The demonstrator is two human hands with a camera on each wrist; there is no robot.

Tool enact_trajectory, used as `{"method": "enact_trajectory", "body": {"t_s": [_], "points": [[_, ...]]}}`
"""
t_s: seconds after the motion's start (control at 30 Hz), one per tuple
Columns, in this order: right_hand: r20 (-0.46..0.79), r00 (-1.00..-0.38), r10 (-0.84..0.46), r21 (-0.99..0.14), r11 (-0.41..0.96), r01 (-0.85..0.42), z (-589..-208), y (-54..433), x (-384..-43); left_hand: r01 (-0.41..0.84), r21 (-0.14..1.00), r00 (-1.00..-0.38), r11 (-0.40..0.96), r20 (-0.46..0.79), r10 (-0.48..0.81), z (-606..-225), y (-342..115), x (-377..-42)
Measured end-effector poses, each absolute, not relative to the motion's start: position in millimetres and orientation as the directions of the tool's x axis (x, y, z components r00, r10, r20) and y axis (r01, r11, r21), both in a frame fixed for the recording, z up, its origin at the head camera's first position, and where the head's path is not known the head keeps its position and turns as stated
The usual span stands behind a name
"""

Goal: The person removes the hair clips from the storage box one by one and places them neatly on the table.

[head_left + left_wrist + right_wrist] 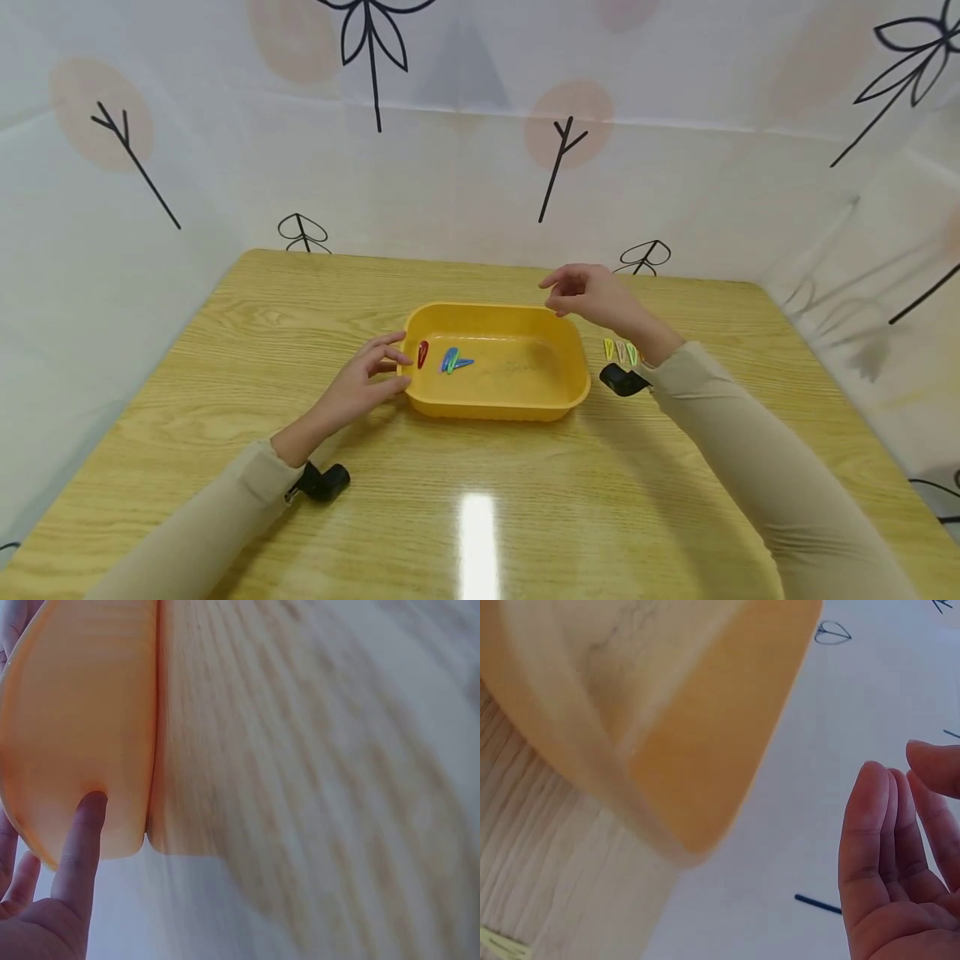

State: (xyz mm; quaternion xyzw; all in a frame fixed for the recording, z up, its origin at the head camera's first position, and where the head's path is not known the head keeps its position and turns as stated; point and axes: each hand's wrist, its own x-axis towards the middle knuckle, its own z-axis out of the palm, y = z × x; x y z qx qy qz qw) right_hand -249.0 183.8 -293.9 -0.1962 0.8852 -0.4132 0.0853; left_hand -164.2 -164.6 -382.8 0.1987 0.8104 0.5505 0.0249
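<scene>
A yellow plastic tub (495, 412) stands on the table. My left hand (365, 377) holds its left end, with fingertips over the rim; in the left wrist view one finger (81, 847) presses the outer wall. Inside lie a red snap hair clip (423, 354) and, beside it, a small overlapping group of blue clips (449, 358) with a green clip (453, 361). Above the far right corner hovers my right hand (588, 293), fingers loosely bent. Its thumb and fingertips (871, 787) are apart in the right wrist view, with nothing visible between them.
Right of the tub, a yellow clip (608, 349), a pale pink clip (620, 350) and a green clip (632, 354) lie in a row, partly covered by my right wrist. A patterned white cloth (465, 183) hangs behind the wooden table (322, 287).
</scene>
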Motion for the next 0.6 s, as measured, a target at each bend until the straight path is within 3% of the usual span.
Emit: {"method": "enact_trajectory", "body": {"t_s": [0.6], "points": [[-0.037, -0.87, -0.491, -0.853, 0.469, -0.229, -310.6, 141.8, -257.6, 0.301, 0.904, -0.918, 0.305, 0.188, 0.349, -382.6, -164.7, -163.7]]}}
